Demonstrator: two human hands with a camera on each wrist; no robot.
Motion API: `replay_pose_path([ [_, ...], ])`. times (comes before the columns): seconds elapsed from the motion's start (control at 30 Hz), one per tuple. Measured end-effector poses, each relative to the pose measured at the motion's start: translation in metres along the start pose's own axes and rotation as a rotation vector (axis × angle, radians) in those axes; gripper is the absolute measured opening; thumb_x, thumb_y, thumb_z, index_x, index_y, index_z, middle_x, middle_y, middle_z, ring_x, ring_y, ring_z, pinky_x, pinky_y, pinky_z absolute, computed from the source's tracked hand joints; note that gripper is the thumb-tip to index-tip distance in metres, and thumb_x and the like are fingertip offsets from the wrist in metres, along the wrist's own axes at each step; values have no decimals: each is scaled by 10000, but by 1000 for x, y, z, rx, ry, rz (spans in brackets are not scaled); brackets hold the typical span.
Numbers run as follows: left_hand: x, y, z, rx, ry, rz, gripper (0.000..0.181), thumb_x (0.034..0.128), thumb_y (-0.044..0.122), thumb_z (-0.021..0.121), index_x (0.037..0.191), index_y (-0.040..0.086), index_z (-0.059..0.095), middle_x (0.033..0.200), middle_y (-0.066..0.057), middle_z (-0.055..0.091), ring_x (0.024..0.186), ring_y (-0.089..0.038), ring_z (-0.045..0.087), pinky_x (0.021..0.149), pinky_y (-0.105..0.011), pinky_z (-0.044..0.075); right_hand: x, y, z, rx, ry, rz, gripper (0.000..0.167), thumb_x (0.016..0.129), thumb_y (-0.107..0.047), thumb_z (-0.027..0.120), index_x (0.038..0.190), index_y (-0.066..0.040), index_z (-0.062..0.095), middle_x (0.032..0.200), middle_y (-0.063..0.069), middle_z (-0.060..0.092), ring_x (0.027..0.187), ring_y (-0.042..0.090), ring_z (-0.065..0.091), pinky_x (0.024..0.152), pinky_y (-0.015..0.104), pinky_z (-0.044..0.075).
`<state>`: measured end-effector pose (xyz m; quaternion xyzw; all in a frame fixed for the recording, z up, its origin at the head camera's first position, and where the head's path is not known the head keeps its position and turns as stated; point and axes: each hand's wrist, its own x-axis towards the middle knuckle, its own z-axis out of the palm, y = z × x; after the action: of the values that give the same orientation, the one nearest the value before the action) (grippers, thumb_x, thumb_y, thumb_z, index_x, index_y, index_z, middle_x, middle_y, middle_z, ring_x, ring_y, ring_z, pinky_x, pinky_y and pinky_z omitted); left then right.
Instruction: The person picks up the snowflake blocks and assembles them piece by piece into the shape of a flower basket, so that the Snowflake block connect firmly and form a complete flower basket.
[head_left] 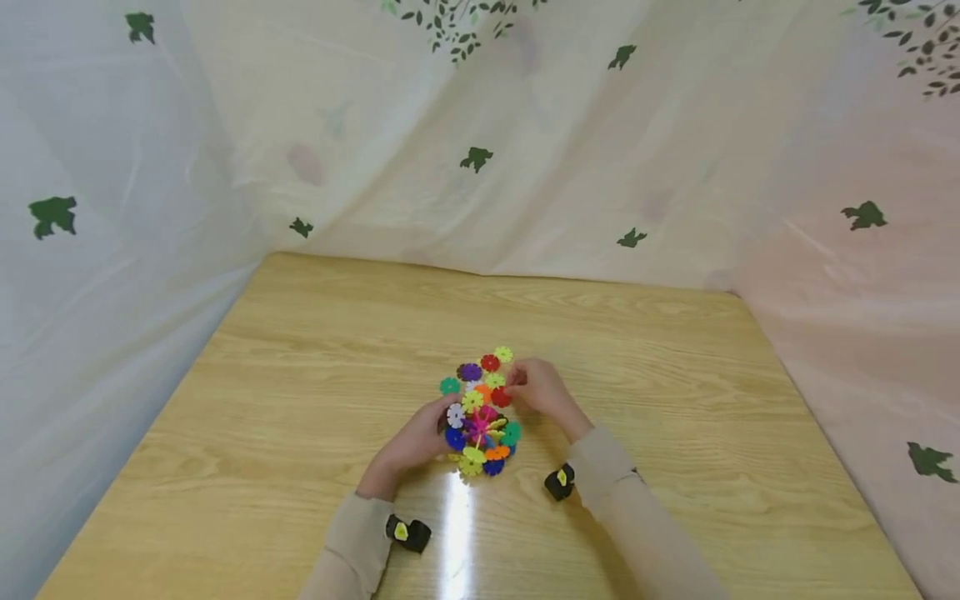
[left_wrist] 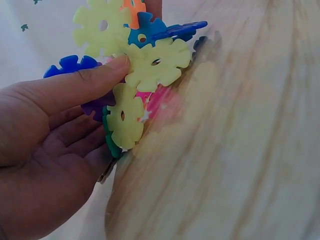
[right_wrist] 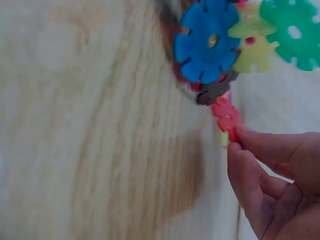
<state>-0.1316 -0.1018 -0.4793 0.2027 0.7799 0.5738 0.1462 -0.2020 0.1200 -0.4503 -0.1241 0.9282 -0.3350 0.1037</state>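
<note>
A cluster of interlocking flower-shaped plastic discs (head_left: 480, 427) in many colours stands near the middle of the table. My left hand (head_left: 417, 435) grips it from the left side. In the left wrist view, the thumb presses by pale yellow discs (left_wrist: 157, 62), and the fingers curl behind the cluster. On the other side, my right hand (head_left: 542, 387) pinches a red disc (right_wrist: 227, 115) between thumb and fingertips. That red disc sits at the cluster's upper right edge; whether it is slotted in cannot be told. A blue disc (right_wrist: 210, 42) and a green disc (right_wrist: 295, 32) show above it.
The wooden table (head_left: 300, 358) reaches back to a pale curtain (head_left: 555, 158) printed with green shapes, which also hangs at both sides. Black wrist straps with small cameras (head_left: 408, 533) are on both sleeves. A bright reflection lies on the tabletop before the cluster.
</note>
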Motion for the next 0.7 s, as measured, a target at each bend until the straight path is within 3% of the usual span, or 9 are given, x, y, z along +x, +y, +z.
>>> replay_pose_path([
  [0.1, -1, 1, 1, 0, 10, -11, 662, 819, -56, 680, 1426, 28, 427, 1430, -192, 489, 1353, -372, 437, 1149, -488, 376, -16, 3, -6, 86, 10, 22, 61, 877, -58, 683, 918, -13, 671, 839, 107, 677, 677, 145, 590, 581, 210, 502],
  [0.23, -1, 0, 2, 12, 9, -6, 671, 811, -69, 677, 1425, -1, 415, 1435, -220, 471, 1362, -393, 417, 1156, -496, 356, -39, 5, -13, 234, 1, 86, 179, 925, -78, 629, 1074, 9, 677, 932, 137, 690, 638, 161, 612, 561, 262, 568],
  [0.33, 0, -1, 1, 19, -2, 10, 665, 813, -70, 676, 1420, -20, 410, 1438, -236, 460, 1371, -405, 399, 1161, -504, 341, -52, 3, -16, 303, -19, 98, 191, 942, -87, 608, 1087, 14, 681, 929, 133, 681, 673, 173, 616, 572, 305, 597],
  [0.7, 1, -4, 2, 36, -7, 4, 710, 787, -114, 659, 1436, -25, 384, 1468, -245, 421, 1388, -415, 368, 1163, -505, 321, -62, -15, -9, 241, 16, 138, 108, 926, -95, 636, 979, -36, 709, 835, 72, 668, 684, 176, 601, 512, 285, 573],
])
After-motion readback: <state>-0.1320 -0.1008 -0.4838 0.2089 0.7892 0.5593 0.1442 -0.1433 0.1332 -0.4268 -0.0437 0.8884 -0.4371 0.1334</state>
